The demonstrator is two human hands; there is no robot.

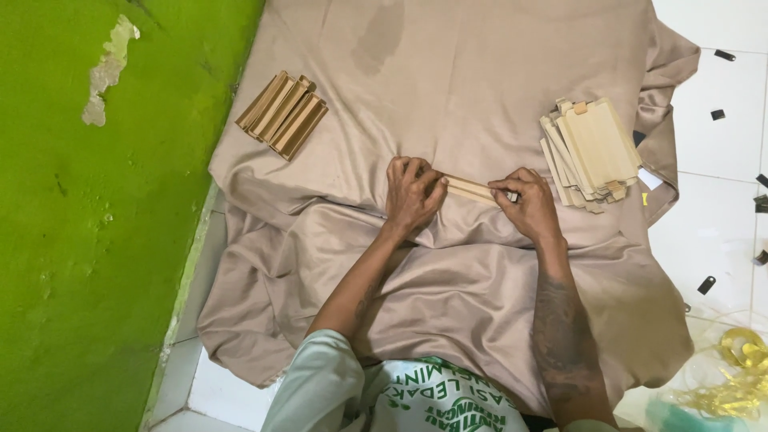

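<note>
Strip: thin wood strip flat on beige cloth, btwn both hands.
L hand: fingers curled, clamped on strip's left end.
R hand: fingertips pinch right end.

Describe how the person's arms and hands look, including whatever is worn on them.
Both hands, the left hand and the right hand, are bare: no gloves, and no rings or watch show. The forearms are bare too. The right forearm carries a large dark tattoo. Short pale mint sleeves end near the elbow, part of a shirt with green print.
</note>
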